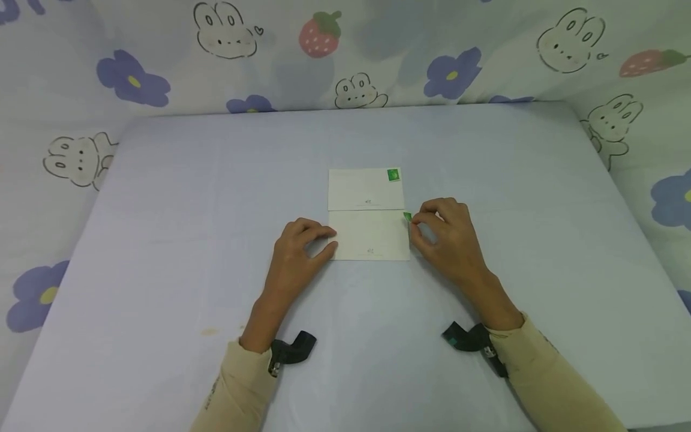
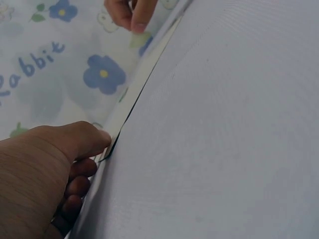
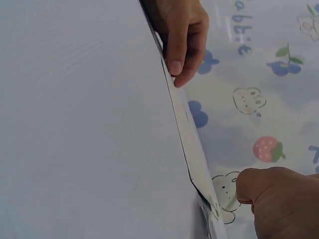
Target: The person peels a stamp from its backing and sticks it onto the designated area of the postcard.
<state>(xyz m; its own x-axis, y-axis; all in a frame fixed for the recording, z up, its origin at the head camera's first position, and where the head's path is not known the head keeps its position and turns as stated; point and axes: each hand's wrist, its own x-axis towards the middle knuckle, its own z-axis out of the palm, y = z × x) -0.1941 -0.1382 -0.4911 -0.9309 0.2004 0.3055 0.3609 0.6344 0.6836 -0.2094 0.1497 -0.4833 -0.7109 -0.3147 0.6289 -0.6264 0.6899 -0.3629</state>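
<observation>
Two white envelopes lie one above the other. The upper envelope (image 1: 358, 189) carries a green stamp (image 1: 393, 174) at its top right. At the left edge of the lower envelope (image 1: 372, 234), my left hand (image 1: 297, 252) holds the paper with thumb and forefinger. My right hand (image 1: 450, 240) pinches a second green stamp (image 1: 407, 216) over the lower envelope's top right corner. Whether that stamp touches the paper cannot be told. The left wrist view shows the left thumb (image 2: 97, 139) at the envelope's edge. Seen from the right wrist, the right hand (image 3: 279, 199) hides most of its stamp.
A white cloth (image 1: 189, 210) covers the table, with a faint yellowish stain (image 1: 209, 331) at the front left. Behind and beside it hangs a curtain (image 1: 378, 36) printed with rabbits, flowers and strawberries. Dark cameras (image 1: 294, 348) sit on both wrists.
</observation>
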